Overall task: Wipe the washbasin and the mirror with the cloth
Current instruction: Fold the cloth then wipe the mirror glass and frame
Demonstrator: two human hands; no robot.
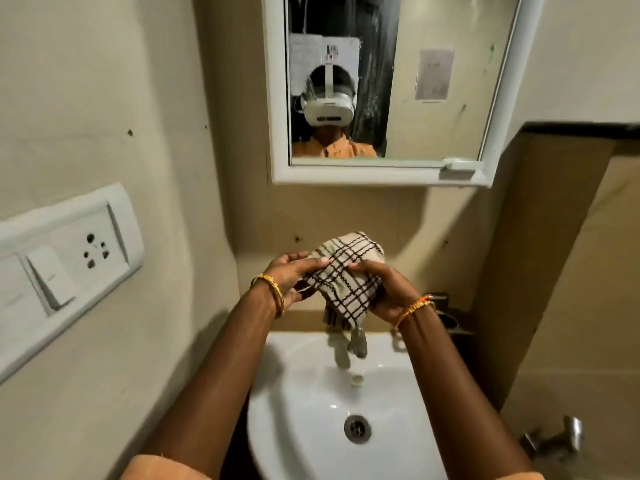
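Note:
A beige cloth point(346, 271) with dark brown checks is bunched between both hands, above the back of the white washbasin point(304, 403). My left hand point(294, 275) grips its left side and my right hand point(388, 285) grips its right side. The cloth's lower end hangs down in front of the tap point(358, 342), which it partly hides. The drain point(357, 429) sits in the middle of the bowl. On the wall above hangs the white-framed mirror point(433, 98), streaked, reflecting a person in a headset.
A white switch and socket plate point(65, 271) is fixed to the left wall. A dark soap holder point(446, 317) sits on the wall right of the basin. A metal tap point(554, 441) projects low on the right. A beige partition stands at the right.

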